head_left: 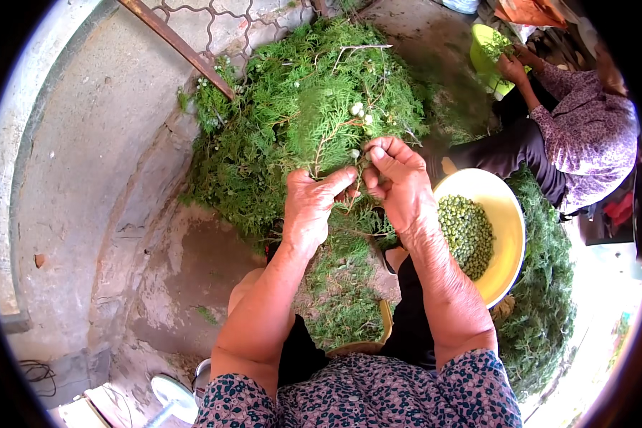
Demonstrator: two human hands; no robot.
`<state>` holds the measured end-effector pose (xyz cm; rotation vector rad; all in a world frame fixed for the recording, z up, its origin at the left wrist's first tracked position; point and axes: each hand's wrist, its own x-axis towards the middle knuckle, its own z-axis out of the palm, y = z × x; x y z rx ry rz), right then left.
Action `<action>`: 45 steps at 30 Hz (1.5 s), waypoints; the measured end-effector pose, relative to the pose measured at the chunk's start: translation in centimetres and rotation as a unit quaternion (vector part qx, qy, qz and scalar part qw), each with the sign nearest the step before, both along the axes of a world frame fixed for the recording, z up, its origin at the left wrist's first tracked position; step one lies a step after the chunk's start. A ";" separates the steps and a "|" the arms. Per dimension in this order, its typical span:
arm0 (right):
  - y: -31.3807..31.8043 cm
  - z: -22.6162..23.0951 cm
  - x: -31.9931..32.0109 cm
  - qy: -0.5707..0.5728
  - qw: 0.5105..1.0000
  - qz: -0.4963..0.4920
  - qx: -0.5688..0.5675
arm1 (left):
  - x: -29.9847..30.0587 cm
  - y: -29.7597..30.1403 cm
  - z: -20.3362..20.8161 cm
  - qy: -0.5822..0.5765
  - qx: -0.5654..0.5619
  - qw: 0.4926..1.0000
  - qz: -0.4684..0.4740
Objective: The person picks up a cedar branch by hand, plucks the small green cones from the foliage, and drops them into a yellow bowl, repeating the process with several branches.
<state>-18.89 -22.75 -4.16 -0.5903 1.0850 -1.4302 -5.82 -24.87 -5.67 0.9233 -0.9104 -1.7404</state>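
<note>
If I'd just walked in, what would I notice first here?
Probably the big heap of green branches across the upper middle. Next, the bright yellow bowl right of centre, with small green balls inside. Then the person in a purple top at upper right, beside a lime bucket.

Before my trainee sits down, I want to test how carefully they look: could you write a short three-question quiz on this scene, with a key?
1. Multiple choice: what lies in the yellow bowl?
A) brown soil
B) small round green pieces
C) clear water

2. True or false: the left hand grips a green sprig.

3. Short answer: what colour is the container by the other person's hands?

Key: 1. B; 2. true; 3. yellow-green.
</note>
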 end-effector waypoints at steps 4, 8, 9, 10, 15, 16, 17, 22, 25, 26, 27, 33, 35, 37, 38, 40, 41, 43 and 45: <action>0.3 -0.4 0.0 -0.162 0.987 -0.005 0.016 | 0.1 0.0 0.3 0.012 0.008 1.000 -0.003; 0.2 -0.7 0.0 -0.191 0.980 -0.035 0.028 | 0.2 0.0 0.4 -0.006 0.034 0.999 0.003; 0.1 -0.9 -0.1 -0.203 0.978 -0.045 0.009 | 0.4 0.0 0.3 -0.010 0.043 0.999 0.008; 0.0 -0.4 -0.5 -0.200 0.978 -0.065 0.009 | 0.7 -0.1 0.3 -0.004 0.037 0.999 0.019; -0.4 -0.1 -0.5 -0.202 0.978 -0.054 -0.020 | 0.8 -0.2 0.7 -0.013 0.037 0.999 0.033; -0.3 -0.1 -0.5 -0.214 0.976 -0.041 -0.025 | 0.9 -0.2 0.5 -0.009 0.028 0.999 0.039; -0.4 -0.2 -0.7 -0.214 0.976 -0.041 -0.026 | 0.9 -0.2 0.4 -0.004 0.020 0.999 0.044; -0.6 -0.6 -2.2 -0.202 0.977 -0.051 -0.054 | 1.3 -0.6 0.2 -0.028 0.003 0.999 0.044; -0.5 -0.4 -2.2 -0.061 0.997 -0.007 -0.053 | 1.0 -0.6 0.1 -0.013 -0.011 0.999 0.035; -0.3 -0.1 -1.8 -0.026 0.998 0.000 -0.049 | 0.8 -0.6 0.1 -0.012 -0.013 0.999 0.028; -0.3 0.3 -1.2 0.009 0.999 0.008 -0.045 | 0.7 -0.5 0.1 -0.013 -0.012 0.999 0.028; -0.3 -0.1 0.0 0.129 0.991 -0.024 -0.023 | 0.4 -0.2 0.3 -0.043 -0.004 0.999 0.005; -0.3 0.1 -0.1 0.154 0.986 -0.043 -0.035 | 0.1 0.0 0.7 -0.056 0.003 0.998 0.007; -0.4 0.8 -0.5 0.106 0.985 -0.138 -0.006 | 0.4 0.0 0.6 -0.053 0.000 0.999 0.006; -0.9 0.1 -1.4 0.078 0.985 -0.149 -0.041 | 0.6 -0.1 0.4 -0.053 -0.002 0.999 0.010; -1.0 0.3 -1.8 -0.048 0.989 -0.126 -0.065 | 0.7 -0.1 0.3 -0.054 -0.001 0.998 0.020; -0.7 0.6 -1.6 -0.090 0.987 -0.115 -0.062 | 0.7 -0.1 0.3 -0.054 -0.001 0.998 0.021; -0.3 0.0 -1.6 -0.148 0.987 -0.049 -0.047 | 0.6 -0.2 0.1 -0.056 -0.008 0.998 0.024; -0.2 0.0 -1.2 -0.182 0.982 -0.035 -0.045 | 0.3 -0.2 0.2 -0.060 -0.012 0.998 0.028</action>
